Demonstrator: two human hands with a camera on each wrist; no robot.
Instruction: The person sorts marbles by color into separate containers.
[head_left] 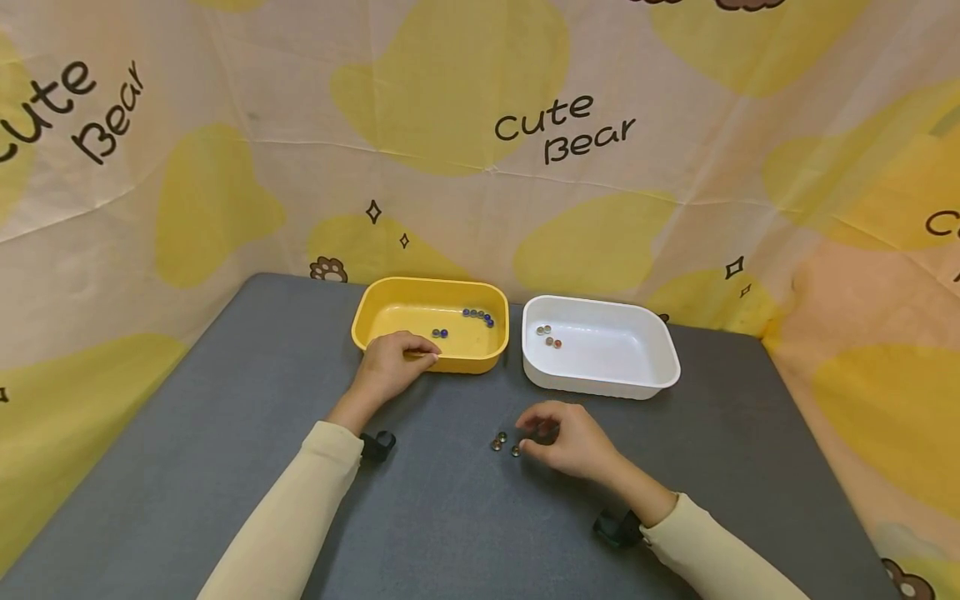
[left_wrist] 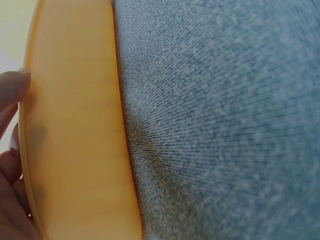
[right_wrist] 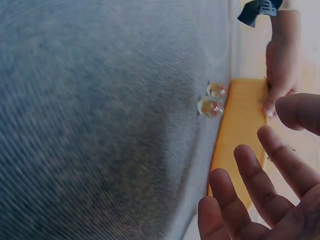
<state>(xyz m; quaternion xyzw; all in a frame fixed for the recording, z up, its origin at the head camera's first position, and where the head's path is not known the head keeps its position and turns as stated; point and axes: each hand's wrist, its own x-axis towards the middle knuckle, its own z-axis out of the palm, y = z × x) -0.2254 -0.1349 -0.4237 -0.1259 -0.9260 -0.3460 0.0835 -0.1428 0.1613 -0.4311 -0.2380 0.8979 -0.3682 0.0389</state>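
Observation:
My left hand [head_left: 390, 367] hangs over the near rim of a yellow tray [head_left: 431, 287]. Its thumb [left_wrist: 14, 89] is at the rim in the left wrist view, the other fingers beyond it; whether anything is between the fingertips is hidden. Several blue and clear marbles [head_left: 480, 314] lie on the tray's floor. My right hand [head_left: 572, 442] is low over the grey table, with thumb and loosely bent fingers apart and nothing between them. Just left of its fingertips are three glass marbles [head_left: 497, 445]; the right wrist view shows two marbles [right_wrist: 210, 106] beyond the fingers.
A white tray [head_left: 607, 387] stands right of the yellow one, holding several clear and orange marbles [head_left: 550, 341]. Behind the grey table [head_left: 450, 533] hangs a yellow patterned cloth [head_left: 435, 100]. Black straps [head_left: 377, 446] circle the wrists.

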